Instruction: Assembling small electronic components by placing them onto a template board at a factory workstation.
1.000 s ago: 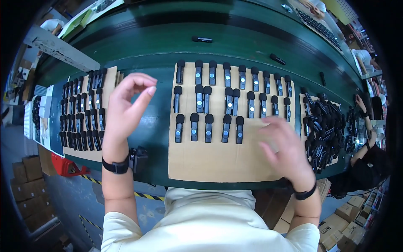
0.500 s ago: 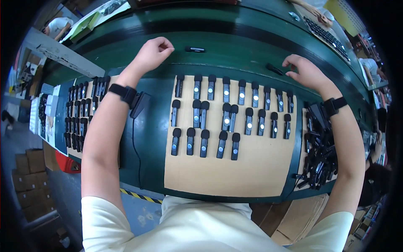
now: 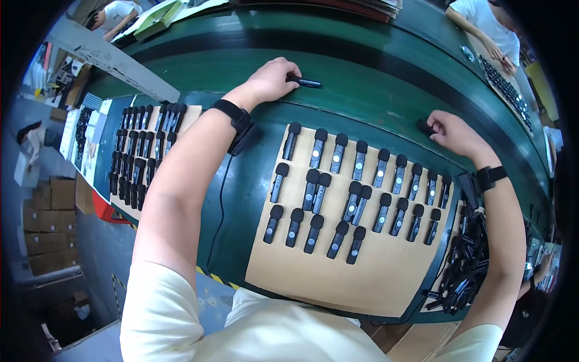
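My left hand (image 3: 272, 79) is over the green bench with its fingers closed on the foam end of a small black clip-on microphone (image 3: 310, 83), whose body points right. Further right, my right hand (image 3: 452, 133) pinches another small black microphone (image 3: 424, 126); its dark foam end shows beside the fingers, and the rest is hidden by them. Nearer me lies a tan cardboard sheet (image 3: 338, 283) bearing several rows of like microphones (image 3: 316, 234), foam ends pointing away from me. Some of them have a pale round mark on the body.
At the right, a heap of black microphones (image 3: 464, 271) lies partly behind my right forearm. Another board with rows of microphones (image 3: 145, 145) is at the left. A grey post (image 3: 120, 63) rises beyond it. A black cable (image 3: 222, 211) runs down the bench. Co-workers' hands (image 3: 497, 53) are far right.
My left hand has reached right and closed on the microphone lying on the bench. My right hand has closed on the other one. The whole view has shifted and tilted.
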A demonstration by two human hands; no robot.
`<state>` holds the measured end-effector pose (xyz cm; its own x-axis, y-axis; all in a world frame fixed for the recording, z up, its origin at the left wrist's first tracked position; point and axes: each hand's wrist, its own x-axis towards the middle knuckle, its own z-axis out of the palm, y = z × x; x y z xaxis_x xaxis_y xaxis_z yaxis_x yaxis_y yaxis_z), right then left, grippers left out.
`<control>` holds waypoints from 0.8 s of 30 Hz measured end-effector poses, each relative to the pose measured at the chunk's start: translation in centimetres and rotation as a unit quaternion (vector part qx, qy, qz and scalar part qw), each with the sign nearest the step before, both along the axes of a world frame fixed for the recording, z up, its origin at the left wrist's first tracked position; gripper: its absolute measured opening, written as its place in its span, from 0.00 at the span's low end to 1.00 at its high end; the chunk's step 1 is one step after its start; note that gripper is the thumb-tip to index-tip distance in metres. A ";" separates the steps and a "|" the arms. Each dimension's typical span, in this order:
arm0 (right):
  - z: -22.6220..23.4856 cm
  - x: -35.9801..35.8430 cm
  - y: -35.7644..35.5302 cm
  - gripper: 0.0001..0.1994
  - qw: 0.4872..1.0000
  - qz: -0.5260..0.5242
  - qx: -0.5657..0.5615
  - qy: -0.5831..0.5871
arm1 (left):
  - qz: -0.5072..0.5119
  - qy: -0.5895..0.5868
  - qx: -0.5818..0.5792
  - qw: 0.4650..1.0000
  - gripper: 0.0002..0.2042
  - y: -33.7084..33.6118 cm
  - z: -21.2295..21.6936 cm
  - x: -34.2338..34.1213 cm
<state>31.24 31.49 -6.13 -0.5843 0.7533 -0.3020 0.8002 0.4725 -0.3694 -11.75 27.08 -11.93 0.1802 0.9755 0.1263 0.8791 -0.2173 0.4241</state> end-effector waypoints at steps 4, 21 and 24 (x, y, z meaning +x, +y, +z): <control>1.3 3.4 -0.2 0.12 0.987 -0.013 0.029 0.160 | 0.040 -0.039 -0.020 0.998 0.13 -1.7 1.8 0.1; 1.4 -3.7 -29.8 0.09 0.879 -0.059 -0.116 0.459 | -0.177 -0.317 0.096 0.927 0.12 -29.9 7.9 8.4; 2.4 -7.2 -31.4 0.15 0.865 -0.087 -0.143 0.474 | -0.180 -0.350 0.099 0.914 0.13 -30.2 7.3 9.5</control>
